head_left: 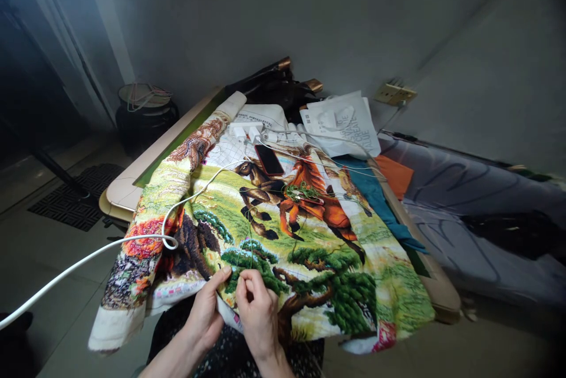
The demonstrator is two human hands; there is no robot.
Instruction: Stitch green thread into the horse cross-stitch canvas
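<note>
A large embroidered cloth [283, 230] with brown horses, green trees and flowers lies over a low table and onto my lap. My left hand [204, 313] grips the cloth's near edge, thumb on top. Just beside it, my right hand [256, 310] rests on the cloth with fingers pinched, apparently on a thin green thread or needle too small to make out. A green thread [247, 230] runs up from my hands toward a tuft of green threads [302, 192] on the horse.
A red-cased phone [269, 160] lies on the cloth, with white chargers [245, 130] behind it. A white cable [88, 257] loops off to the left. Papers [340, 121], teal and orange fabric [375, 189], a dark pot [144, 115] and bedding [477, 207] surround the table.
</note>
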